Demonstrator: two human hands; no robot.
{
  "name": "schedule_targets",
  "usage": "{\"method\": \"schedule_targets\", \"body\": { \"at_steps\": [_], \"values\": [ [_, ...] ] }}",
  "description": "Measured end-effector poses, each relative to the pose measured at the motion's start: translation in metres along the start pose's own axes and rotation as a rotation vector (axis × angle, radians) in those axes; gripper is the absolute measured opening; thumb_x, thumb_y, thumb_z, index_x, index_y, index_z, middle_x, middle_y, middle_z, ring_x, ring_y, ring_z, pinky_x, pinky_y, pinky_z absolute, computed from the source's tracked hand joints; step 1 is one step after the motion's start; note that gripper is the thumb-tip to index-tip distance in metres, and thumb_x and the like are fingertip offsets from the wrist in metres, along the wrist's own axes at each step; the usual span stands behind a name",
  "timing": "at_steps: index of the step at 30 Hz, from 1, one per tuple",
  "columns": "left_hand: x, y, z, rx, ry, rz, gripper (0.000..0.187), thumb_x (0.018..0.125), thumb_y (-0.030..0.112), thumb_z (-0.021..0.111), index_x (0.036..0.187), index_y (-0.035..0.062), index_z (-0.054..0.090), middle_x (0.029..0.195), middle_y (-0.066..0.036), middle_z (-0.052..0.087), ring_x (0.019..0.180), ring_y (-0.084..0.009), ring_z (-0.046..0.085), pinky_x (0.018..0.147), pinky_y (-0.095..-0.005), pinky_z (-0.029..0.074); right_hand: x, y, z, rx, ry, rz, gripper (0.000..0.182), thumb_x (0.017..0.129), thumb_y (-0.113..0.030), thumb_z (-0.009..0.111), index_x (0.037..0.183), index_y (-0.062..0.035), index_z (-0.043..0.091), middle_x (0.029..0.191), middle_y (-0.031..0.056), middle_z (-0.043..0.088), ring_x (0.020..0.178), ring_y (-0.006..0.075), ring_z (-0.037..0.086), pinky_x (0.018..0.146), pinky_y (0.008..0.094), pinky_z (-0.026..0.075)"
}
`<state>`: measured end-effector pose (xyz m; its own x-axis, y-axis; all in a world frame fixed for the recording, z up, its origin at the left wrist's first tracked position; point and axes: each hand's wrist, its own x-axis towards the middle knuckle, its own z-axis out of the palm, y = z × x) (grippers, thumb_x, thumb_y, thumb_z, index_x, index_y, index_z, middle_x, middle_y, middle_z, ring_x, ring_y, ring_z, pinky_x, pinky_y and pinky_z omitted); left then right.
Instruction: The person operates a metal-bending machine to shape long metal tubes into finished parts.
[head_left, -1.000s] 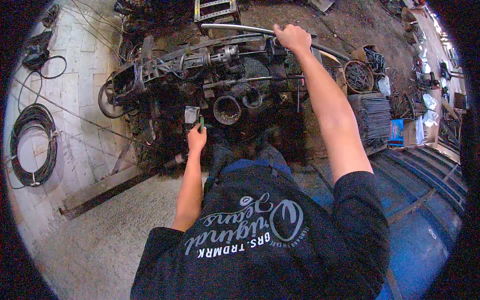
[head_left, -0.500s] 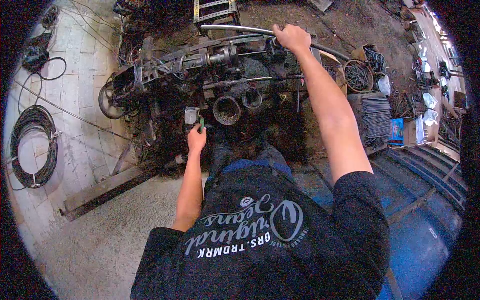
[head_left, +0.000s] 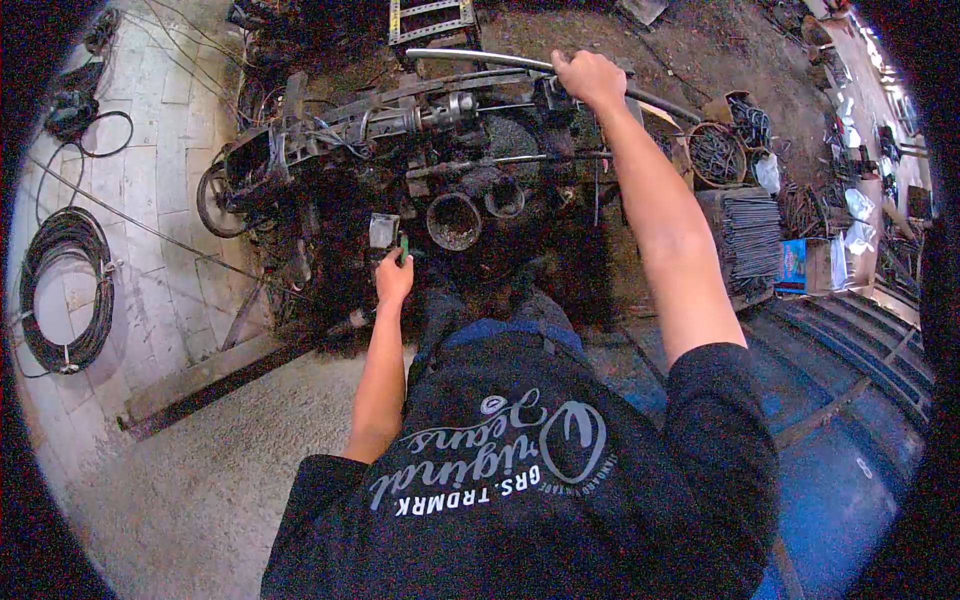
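My right hand [head_left: 592,78] is closed around a long metal bar [head_left: 480,56] that slants across the far side of a dark, greasy machine [head_left: 350,135]. My left hand [head_left: 394,274] is wrapped around a small green handle [head_left: 404,250], just below a grey metal box [head_left: 383,230] on the near side of the machine. What the green handle joins to is hard to make out. Between the hands, nearer the machine's middle, are a round metal container [head_left: 453,221] with small bits inside and a smaller round one [head_left: 504,198].
A bundle of thin rods [head_left: 750,240] and a round basket of metal pieces [head_left: 717,152] are at the right. A coiled black cable [head_left: 68,290] lies on the left floor. Blue ribbed metal [head_left: 830,400] spreads at lower right. A yellow-edged step frame [head_left: 433,22] stands beyond the machine.
My right hand and the bar appear very slightly farther right, along with a small shift of the view. Both grips stay the same.
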<state>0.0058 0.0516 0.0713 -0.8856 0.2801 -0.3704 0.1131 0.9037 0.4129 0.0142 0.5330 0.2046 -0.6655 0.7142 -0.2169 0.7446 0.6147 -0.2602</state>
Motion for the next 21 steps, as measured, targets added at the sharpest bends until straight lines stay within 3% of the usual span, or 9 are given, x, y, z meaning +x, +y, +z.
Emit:
{"method": "schedule_targets", "body": {
  "at_steps": [2,15,21],
  "values": [
    [-0.0014,0.0033,-0.0020,0.001,-0.023,-0.036,0.039,0.083,0.027,0.059,0.115,0.0057,0.060,0.103,-0.022,0.063,0.097,-0.0368,0.060,0.083,-0.0427,0.047,0.0027,0.0037,0.0054,0.005,0.061,-0.018,0.065,0.085,-0.058,0.033,0.097,-0.0049,0.068,0.101,0.0196,0.065,0.096,0.0345,0.062,0.083,0.0454,0.048],
    [-0.0023,0.0039,-0.0020,-0.001,-0.023,-0.054,0.038,0.083,0.028,0.059,0.115,0.0072,0.060,0.100,-0.023,0.063,0.095,-0.0378,0.060,0.082,-0.0435,0.048,0.0004,0.0046,0.0029,0.028,0.039,-0.021,0.067,0.084,-0.058,0.032,0.097,-0.0031,0.067,0.102,0.0215,0.064,0.097,0.0370,0.061,0.087,0.0461,0.045],
    [-0.0025,0.0063,-0.0027,0.001,-0.014,-0.047,0.038,0.082,0.028,0.060,0.114,0.0080,0.061,0.100,-0.022,0.064,0.095,-0.0376,0.061,0.083,-0.0428,0.047,-0.0012,0.0024,0.0019,-0.012,0.057,-0.029,0.065,0.085,-0.058,0.034,0.096,-0.0042,0.068,0.101,0.0197,0.065,0.096,0.0341,0.062,0.083,0.0444,0.048]
  ]
}}
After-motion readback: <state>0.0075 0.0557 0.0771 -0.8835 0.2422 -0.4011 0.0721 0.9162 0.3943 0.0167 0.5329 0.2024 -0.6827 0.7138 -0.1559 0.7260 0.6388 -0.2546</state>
